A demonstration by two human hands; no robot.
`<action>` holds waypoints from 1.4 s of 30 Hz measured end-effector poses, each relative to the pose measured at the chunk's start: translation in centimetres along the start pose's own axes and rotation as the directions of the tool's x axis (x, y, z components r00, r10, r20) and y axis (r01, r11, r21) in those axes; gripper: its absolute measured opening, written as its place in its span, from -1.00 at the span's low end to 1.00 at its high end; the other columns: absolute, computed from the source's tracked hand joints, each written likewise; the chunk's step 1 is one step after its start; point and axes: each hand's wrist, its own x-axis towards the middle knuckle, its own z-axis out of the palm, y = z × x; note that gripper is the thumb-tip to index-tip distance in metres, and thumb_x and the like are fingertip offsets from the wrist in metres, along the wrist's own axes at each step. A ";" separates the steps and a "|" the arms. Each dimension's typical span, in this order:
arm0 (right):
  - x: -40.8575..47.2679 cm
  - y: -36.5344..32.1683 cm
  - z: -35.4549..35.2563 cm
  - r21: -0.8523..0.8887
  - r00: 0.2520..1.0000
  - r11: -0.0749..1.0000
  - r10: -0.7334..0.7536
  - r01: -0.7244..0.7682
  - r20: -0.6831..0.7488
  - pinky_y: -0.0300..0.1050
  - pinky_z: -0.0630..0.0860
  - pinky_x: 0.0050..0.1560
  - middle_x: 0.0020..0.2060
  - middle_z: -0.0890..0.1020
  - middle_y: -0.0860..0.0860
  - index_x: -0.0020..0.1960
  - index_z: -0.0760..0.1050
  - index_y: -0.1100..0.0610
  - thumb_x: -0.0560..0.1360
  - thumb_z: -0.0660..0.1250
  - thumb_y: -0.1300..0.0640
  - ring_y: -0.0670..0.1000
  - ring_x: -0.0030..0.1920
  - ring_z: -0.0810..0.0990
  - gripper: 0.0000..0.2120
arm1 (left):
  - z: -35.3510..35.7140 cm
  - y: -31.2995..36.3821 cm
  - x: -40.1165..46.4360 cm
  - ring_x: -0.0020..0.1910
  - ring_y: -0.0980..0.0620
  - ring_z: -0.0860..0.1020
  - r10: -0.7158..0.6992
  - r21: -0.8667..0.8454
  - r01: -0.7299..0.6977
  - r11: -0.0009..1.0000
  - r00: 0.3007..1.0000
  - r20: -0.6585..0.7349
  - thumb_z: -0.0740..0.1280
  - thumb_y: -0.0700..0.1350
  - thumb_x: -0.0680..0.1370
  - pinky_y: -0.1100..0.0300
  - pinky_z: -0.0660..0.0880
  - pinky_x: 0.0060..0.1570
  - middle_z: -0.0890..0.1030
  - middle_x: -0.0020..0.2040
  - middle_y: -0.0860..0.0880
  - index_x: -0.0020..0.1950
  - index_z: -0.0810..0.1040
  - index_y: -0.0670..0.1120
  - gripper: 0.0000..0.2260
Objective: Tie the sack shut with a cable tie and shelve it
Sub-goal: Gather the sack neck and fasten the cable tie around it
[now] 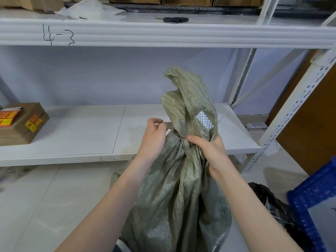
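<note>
The sack (174,188) stands on the floor (54,197) in front of the lower shelf (91,128), its neck gathered into a twist with the loose top flopping upward above it. The right hand (209,151) is clenched around the neck from the right side, thumb laid across the front of the bunched cloth, keeping the twist closed. The left hand (154,135) sits just beside the neck on its left, fingers curled and pinching something pale and thin that runs toward the cloth; this looks like the tail of the cable tie (168,124), though it is too small and blurred to be sure, and whether it already loops the neck is hidden. Judging from this, the task is in its tying stage: the mouth is gathered, the tie seems to be at the neck, but nothing shows it cinched tight. Left to do, as far as can be judged, are pulling the tie snug, perhaps trimming it, and lifting the sack onto the shelf, which has bare room to the right of a box (20,122). Scissors (174,19) lie on the upper shelf (163,33), within reach.
</note>
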 end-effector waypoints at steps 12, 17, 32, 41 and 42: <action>-0.1 0.0 0.0 0.006 0.998 0.998 -0.065 0.065 0.018 -0.09 0.58 0.04 0.02 0.66 0.07 0.22 0.45 0.18 0.36 0.40 0.39 0.02 0.02 0.65 -0.55 | 0.3 0.9 -1.4 -0.14 0.06 0.66 -0.112 -0.183 0.178 0.967 0.940 0.321 0.07 0.00 0.59 0.16 0.55 -0.08 0.70 -0.11 -0.01 -0.05 0.61 -0.06 -0.68; 0.3 0.4 -0.1 -0.029 0.995 0.996 -0.084 0.086 0.051 -0.13 0.57 0.04 0.08 0.65 0.05 0.27 0.40 0.14 0.35 0.44 0.33 -0.02 0.06 0.64 -0.47 | 0.2 1.3 -2.1 -0.11 0.18 0.65 -0.010 -0.279 0.131 0.951 0.917 0.398 0.16 -0.04 0.58 0.32 0.55 -0.03 0.71 -0.10 0.06 0.04 0.58 -0.12 -0.75; 0.6 -0.7 -0.6 -0.325 0.983 0.935 -0.098 0.144 0.152 -0.19 0.46 0.16 0.13 0.58 -0.14 0.29 0.33 0.00 0.26 0.46 -0.19 -0.22 0.11 0.55 -0.31 | 0.0 1.0 -1.9 0.16 0.24 0.55 0.153 0.045 -0.198 0.979 0.867 0.474 0.45 -0.15 0.46 0.27 0.48 0.18 0.58 0.19 0.14 0.31 0.36 0.05 -0.53; -0.9 -1.8 0.2 -0.189 0.928 0.967 -0.093 0.171 0.361 -0.46 0.43 0.07 0.17 0.56 -0.20 0.35 0.32 0.02 0.26 0.42 -0.03 -0.30 0.15 0.53 -0.31 | 0.4 3.9 -2.0 0.06 0.34 0.55 0.303 -0.270 -0.255 0.929 0.940 0.155 0.14 -0.26 0.63 0.42 0.45 0.10 0.56 0.13 0.15 0.28 0.40 0.00 -0.72; -1.0 -1.6 0.6 -0.172 0.924 0.969 -0.102 0.175 0.368 -0.48 0.44 0.05 0.18 0.56 -0.16 0.37 0.31 0.06 0.25 0.44 0.01 -0.29 0.15 0.53 -0.27 | 1.1 3.7 -2.2 0.10 0.24 0.57 0.280 -0.342 -0.216 0.915 0.948 0.151 0.13 -0.25 0.63 0.35 0.48 0.15 0.58 0.15 0.08 0.29 0.41 -0.03 -0.72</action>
